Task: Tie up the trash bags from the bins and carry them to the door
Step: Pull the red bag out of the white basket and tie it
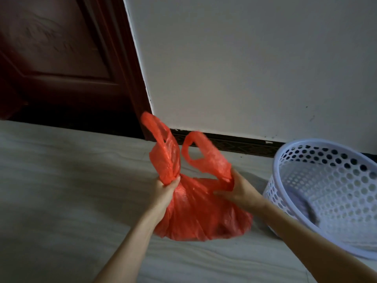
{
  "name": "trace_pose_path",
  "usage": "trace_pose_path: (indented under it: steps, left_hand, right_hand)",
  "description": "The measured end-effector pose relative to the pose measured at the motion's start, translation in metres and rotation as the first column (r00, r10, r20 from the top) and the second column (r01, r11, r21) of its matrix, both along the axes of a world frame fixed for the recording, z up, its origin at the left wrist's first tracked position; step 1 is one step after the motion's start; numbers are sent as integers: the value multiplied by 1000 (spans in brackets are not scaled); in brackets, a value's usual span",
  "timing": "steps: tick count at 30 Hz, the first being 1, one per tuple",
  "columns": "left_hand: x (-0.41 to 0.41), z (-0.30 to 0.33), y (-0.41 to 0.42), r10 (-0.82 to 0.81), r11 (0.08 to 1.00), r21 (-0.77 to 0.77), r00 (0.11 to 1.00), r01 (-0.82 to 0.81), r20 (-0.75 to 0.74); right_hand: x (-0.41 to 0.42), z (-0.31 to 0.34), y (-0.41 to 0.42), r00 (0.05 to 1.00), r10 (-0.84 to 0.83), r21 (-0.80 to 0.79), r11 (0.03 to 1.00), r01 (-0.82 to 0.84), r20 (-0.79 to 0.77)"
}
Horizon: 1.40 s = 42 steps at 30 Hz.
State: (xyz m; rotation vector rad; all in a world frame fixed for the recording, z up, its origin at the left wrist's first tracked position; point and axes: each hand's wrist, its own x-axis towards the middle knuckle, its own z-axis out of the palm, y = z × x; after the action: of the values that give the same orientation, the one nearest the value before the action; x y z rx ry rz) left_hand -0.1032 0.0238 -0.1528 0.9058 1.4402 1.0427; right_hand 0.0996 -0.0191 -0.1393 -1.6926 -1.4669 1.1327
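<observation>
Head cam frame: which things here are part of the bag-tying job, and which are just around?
Part of the job:
red bag, on the floor, untied
left hand, gripping one handle
right hand, gripping the other handle
white bin, beside the bag
door, dark wood

Just around:
wall
floor
baseboard

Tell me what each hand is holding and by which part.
Both hold the red plastic trash bag: left hand bunches the base of one handle loop, right hand grips the other's base.
</observation>
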Motion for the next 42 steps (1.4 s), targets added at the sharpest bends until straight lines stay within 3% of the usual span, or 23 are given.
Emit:
trace_pose_path:
  steps: [1,3,6,9,12,17,20,24,28,30,32,33,34,36,38,40,42]
  left_hand:
    - [3,-2,-1,53,998,-34,994,-50,96]
    - [3,-12,-5,74,992,-120,971,-48,228]
    - [5,-19,-11,-90,975,-134,866,177,491]
    - [18,-19,-14,-12,991,-109,851,81,525]
    - [33,-12,-15,76,991,-133,876,-14,477]
    - [30,3,-18,142,981,-195,699,-5,701]
    - [27,-3,-20,84,962,-254,782,98,618]
    - [34,-16,-25,-14,989,-130,934,65,356]
    - [33,-15,-23,24,998,-61,988,-15,151]
    - [34,-16,-21,-4,1000,-22,988,8,156]
    - [40,-18,-18,-1,998,-54,991,8,133]
    - [43,-18,-16,19,994,-105,987,-2,160]
    - [45,-17,-13,52,984,-175,971,-11,233]
    - [47,-18,-8,104,958,-285,917,11,385]
    - [46,-17,-9,97,952,-304,902,40,421]
    - [45,-18,-11,72,963,-269,922,35,381]
    - [45,-20,-13,47,975,-221,954,20,296]
  right_hand:
    - [-1,-3,0,997,-63,17,998,62,49]
    - [-8,-5,-1,972,-222,6,975,223,-73]
    - [-14,-14,-4,892,-362,-163,931,328,-272]
    - [-21,-17,-4,806,-485,-250,873,419,-339]
    - [-35,-11,-2,671,-499,-239,863,446,-548]
    - [-43,-9,3,473,-598,-324,777,539,-647]
    - [-44,-10,3,457,-632,-342,749,568,-627]
    - [-51,-14,3,522,-600,-306,782,544,-606]
    - [-46,-12,3,427,-624,-454,776,437,-655]
    - [-45,-14,3,493,-605,-453,796,402,-626]
    - [-51,-17,3,615,-590,-376,808,455,-523]
    - [-54,-19,3,625,-607,-337,793,507,-490]
    - [-55,-21,4,573,-649,-335,756,562,-501]
    - [-51,-23,4,297,-710,-444,656,610,-639]
    - [-43,-25,3,62,-700,-557,616,557,-712]
    - [-40,-26,2,53,-702,-577,624,528,-710]
    - [-41,-25,4,170,-671,-504,678,534,-722]
